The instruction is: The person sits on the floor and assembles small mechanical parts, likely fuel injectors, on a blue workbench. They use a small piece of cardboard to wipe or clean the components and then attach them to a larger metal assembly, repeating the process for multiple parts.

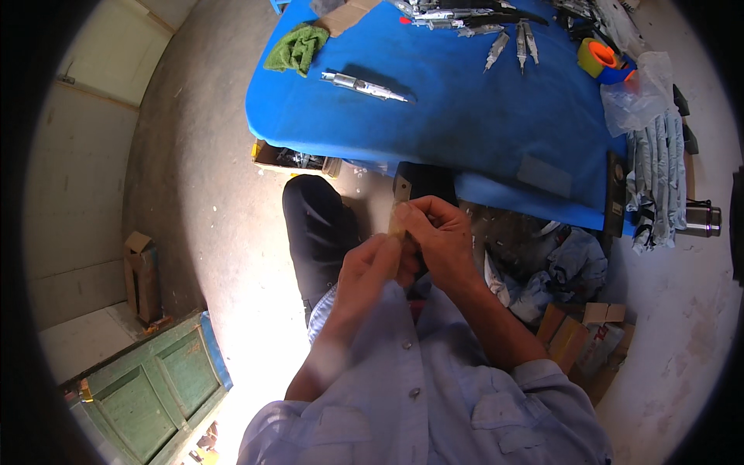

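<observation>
My left hand (370, 267) and my right hand (440, 232) meet in front of my body, above my lap. Between the fingertips is a narrow, flat, tan strip (402, 188) with a small dark hole near its upper end. The right thumb and forefinger pinch it from above, and the left fingers close on its lower part, which they mostly hide. On the blue-covered table (465, 116) beyond my hands, a slim silver tool-like piece with a pointed tip (364, 86) lies by itself.
Several similar silver pieces (523, 46) lie at the table's far side. A green cloth (297, 49) is at the far left, with tape rolls (601, 58) at the right. An open box (291, 158) sits below the table edge. Cardboard boxes (577, 333) and a steel flask (700, 218) are to my right.
</observation>
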The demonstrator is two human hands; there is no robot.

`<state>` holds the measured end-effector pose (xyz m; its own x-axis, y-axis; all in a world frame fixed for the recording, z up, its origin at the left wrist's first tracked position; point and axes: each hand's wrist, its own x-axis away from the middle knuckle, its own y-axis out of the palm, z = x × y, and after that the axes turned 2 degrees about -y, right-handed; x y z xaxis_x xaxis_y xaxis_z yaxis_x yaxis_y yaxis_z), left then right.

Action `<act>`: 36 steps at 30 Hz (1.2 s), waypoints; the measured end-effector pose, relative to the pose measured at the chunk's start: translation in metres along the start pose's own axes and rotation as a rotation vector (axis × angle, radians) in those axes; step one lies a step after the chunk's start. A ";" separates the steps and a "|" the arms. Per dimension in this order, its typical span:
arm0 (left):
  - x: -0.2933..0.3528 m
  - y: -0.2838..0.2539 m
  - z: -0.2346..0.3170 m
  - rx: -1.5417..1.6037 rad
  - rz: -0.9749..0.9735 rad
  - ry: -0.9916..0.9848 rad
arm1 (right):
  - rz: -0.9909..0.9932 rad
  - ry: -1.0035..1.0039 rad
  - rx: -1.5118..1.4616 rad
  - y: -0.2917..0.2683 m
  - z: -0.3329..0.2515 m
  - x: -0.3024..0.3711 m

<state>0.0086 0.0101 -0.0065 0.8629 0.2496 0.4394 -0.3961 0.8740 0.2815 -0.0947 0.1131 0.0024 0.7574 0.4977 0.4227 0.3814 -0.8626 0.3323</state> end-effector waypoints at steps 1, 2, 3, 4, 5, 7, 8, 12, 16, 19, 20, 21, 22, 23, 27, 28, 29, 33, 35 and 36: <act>0.001 -0.001 0.000 -0.002 -0.015 0.015 | 0.008 0.006 0.010 0.003 -0.005 0.002; 0.001 -0.002 0.000 -0.004 -0.030 0.030 | 0.015 0.013 0.020 0.006 -0.007 0.003; 0.002 -0.003 0.000 -0.026 -0.005 0.030 | -0.001 -0.025 0.030 0.005 -0.006 0.003; 0.003 -0.004 -0.001 -0.048 0.019 0.031 | -0.018 -0.063 0.041 0.004 -0.002 0.003; 0.003 -0.004 -0.001 -0.070 0.044 0.031 | -0.035 -0.101 0.053 0.003 0.000 0.003; 0.003 -0.006 -0.004 -0.049 0.033 0.054 | -0.063 -0.084 0.016 0.003 -0.002 0.003; 0.002 -0.007 -0.005 -0.039 0.027 0.065 | -0.077 -0.075 -0.002 0.003 -0.003 0.004; -0.003 0.001 0.005 -0.027 0.203 0.213 | -0.125 -0.185 0.093 -0.003 0.008 -0.002; -0.009 -0.004 0.006 0.037 0.283 0.284 | -0.180 -0.185 0.178 -0.004 0.006 -0.001; -0.009 -0.004 0.004 0.062 0.325 0.313 | -0.204 -0.200 0.214 -0.004 0.002 0.001; -0.009 -0.005 0.003 0.085 0.330 0.317 | -0.210 -0.209 0.227 -0.004 0.000 0.002; -0.009 -0.007 0.001 0.088 0.316 0.327 | -0.213 -0.204 0.240 -0.004 -0.001 0.003; -0.010 -0.010 0.000 0.090 0.302 0.337 | -0.216 -0.199 0.252 -0.005 -0.002 0.004; -0.010 -0.010 -0.001 0.093 0.288 0.347 | -0.220 -0.194 0.264 -0.005 -0.002 0.004; -0.009 -0.007 0.003 0.063 0.265 0.345 | -0.182 -0.171 0.273 -0.004 -0.003 0.006; -0.008 -0.005 0.005 0.037 0.249 0.363 | -0.172 -0.159 0.262 -0.001 -0.008 0.008; -0.008 -0.004 0.007 0.010 0.232 0.382 | -0.164 -0.148 0.251 0.001 -0.010 0.009; -0.007 0.002 0.004 0.021 0.244 0.378 | -0.092 -0.147 0.190 0.004 -0.002 0.006; -0.011 0.001 -0.004 0.051 0.240 0.380 | -0.076 -0.196 0.154 0.002 0.004 0.005; -0.010 0.001 -0.006 0.041 0.251 0.381 | -0.067 -0.181 0.129 0.003 0.005 0.006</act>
<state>0.0011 0.0103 -0.0156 0.7894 0.5938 0.1554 -0.6132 0.7516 0.2432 -0.0865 0.1128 0.0022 0.8063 0.5399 0.2416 0.4899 -0.8385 0.2386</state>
